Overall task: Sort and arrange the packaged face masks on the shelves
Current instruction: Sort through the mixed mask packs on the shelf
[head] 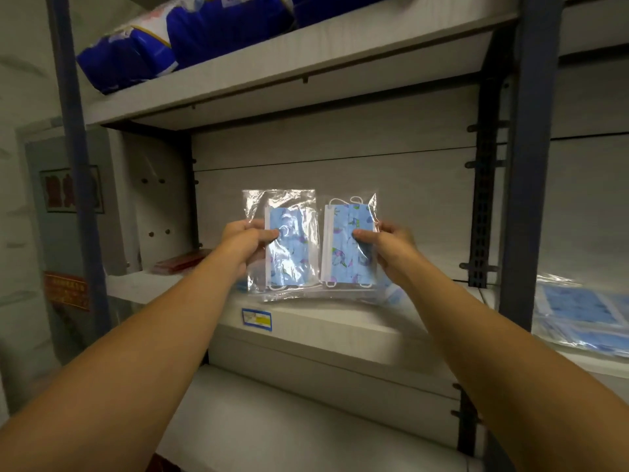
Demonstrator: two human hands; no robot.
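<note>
Hands raised before the middle shelf (340,321): your left hand (243,238) pinches the left mask packet (289,247) by its left edge, your right hand (384,241) pinches the right mask packet (349,247) by its right edge. Both packets stand upright, side by side between them, edges touching.

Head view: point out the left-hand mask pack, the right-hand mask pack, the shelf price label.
left-hand mask pack (289,247), head view, printed mask face.
right-hand mask pack (347,247), head view, printed mask face.
shelf price label (257,319), head view, label centre.
</note>
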